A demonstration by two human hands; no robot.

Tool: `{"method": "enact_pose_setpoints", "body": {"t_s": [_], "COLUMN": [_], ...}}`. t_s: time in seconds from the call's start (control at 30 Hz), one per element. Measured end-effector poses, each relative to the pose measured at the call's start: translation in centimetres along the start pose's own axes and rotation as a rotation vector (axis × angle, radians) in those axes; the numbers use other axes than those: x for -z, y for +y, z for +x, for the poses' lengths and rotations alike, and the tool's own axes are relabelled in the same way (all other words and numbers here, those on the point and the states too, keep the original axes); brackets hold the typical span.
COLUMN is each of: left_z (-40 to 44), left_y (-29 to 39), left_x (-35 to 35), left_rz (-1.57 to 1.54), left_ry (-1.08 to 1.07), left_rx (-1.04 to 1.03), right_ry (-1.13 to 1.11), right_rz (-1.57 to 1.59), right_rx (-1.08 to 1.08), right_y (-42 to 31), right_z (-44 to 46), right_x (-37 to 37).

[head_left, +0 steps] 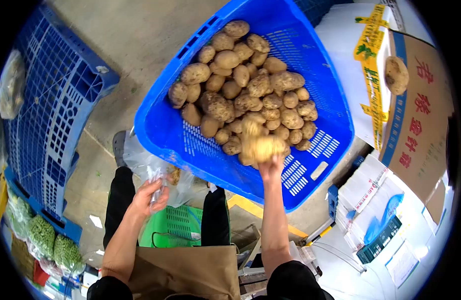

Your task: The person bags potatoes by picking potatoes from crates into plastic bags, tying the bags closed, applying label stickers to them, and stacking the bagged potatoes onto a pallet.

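A large blue plastic basket (pixel 335 117) holds a heap of brown, soil-marked potatoes (pixel 240 102). Over the near part of the heap, my right hand (pixel 271 166) grips a yellowish potato (pixel 263 148), smeared by motion; whether it holds more than one I cannot tell. My left hand (pixel 149 196) is closed around the gathered top of a clear plastic bag (pixel 140 159), just outside the basket's near left edge. Inside or behind the bag's film a brown potato (pixel 175 175) shows in part.
A green crate (pixel 175 225) stands between my legs. Blue pallets (pixel 85 75) lean at the left, above bagged green produce (pixel 40 230). To the right are a white taped box (pixel 358 65) and a cardboard box (pixel 425 135), with a single potato (pixel 396 75) on top.
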State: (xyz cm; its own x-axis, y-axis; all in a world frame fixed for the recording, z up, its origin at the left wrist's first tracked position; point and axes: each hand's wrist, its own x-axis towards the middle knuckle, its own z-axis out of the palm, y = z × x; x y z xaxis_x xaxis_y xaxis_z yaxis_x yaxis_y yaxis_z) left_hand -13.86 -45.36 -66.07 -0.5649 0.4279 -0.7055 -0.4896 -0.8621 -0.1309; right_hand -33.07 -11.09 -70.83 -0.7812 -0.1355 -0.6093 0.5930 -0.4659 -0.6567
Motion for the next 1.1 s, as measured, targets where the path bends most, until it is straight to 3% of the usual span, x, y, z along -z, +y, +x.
{"method": "enact_pose_setpoints", "body": {"t_s": [0.13,0.2,0.27,0.33,0.37,0.43,0.5,0.57,0.6,0.63,0.73,0.83,0.9,0.97,1.03,1.1], "left_z": [-0.5,-0.7,-1.1,-1.6,-1.9,-2.3,-2.2,-2.0,-1.9,-1.7,-1.0,-0.3,0.2,0.5,1.2,1.7], "left_y": [0.4,0.9,1.2,1.6,1.9,2.2,2.2,1.9,2.0,2.0,1.8,1.5,1.5,0.9,0.7,0.7], "left_x": [0.1,0.0,0.8,0.3,-0.4,-1.3,-0.6,-0.3,-0.3,-0.4,-0.5,-0.4,-0.8,-0.7,-0.7,-1.0], "left_rz": [0.023,0.072,0.124,0.164,0.177,0.201,0.191,0.217,0.165,0.115,0.081,0.127,0.137,0.137,0.14,0.141], "left_ry": [-0.011,-0.068,-0.077,-0.027,-0.022,-0.005,-0.003,0.035,-0.02,-0.074,-0.077,-0.068,-0.112,-0.052,-0.036,-0.06], "left_rx": [0.04,0.064,0.139,0.192,0.198,0.207,0.22,0.213,0.23,0.249,0.258,0.202,0.204,0.193,0.192,0.212], "right_ry": [-0.311,0.094,-0.276,-0.369,-0.278,-0.361,-0.464,-0.505,-0.378,-0.283,0.225,0.561,0.621,0.808,0.901,0.919], "right_rz": [0.182,0.126,0.305,0.144,0.021,-0.658,-0.933,-0.915,-1.069,-1.035,-1.099,-1.318,-1.235,-1.295,-1.345,-1.406], "right_rx": [-0.193,-0.605,-0.664,-0.669,-0.743,-0.654,-0.488,-0.407,-0.267,0.008,0.026,0.23,0.255,-0.068,-0.196,-0.13], "right_y": [-1.4,1.1,3.5,5.3,6.9,7.5,5.0,2.3,-0.6,-0.9,-5.1,-5.3,-5.4,-6.9,-7.7,-7.1], "right_z": [-9.6,-14.5,-14.6,-14.5,-15.1,-14.3,-13.3,-11.5,-10.2,-8.4,-1.3,7.1,11.7,14.5,16.5,17.4], "right_x": [-0.3,0.7,-3.7,-8.2,-8.0,-11.0,-13.7,-13.4,-14.7,-12.4,-7.2,4.5,8.9,7.3,6.1,5.6]}}
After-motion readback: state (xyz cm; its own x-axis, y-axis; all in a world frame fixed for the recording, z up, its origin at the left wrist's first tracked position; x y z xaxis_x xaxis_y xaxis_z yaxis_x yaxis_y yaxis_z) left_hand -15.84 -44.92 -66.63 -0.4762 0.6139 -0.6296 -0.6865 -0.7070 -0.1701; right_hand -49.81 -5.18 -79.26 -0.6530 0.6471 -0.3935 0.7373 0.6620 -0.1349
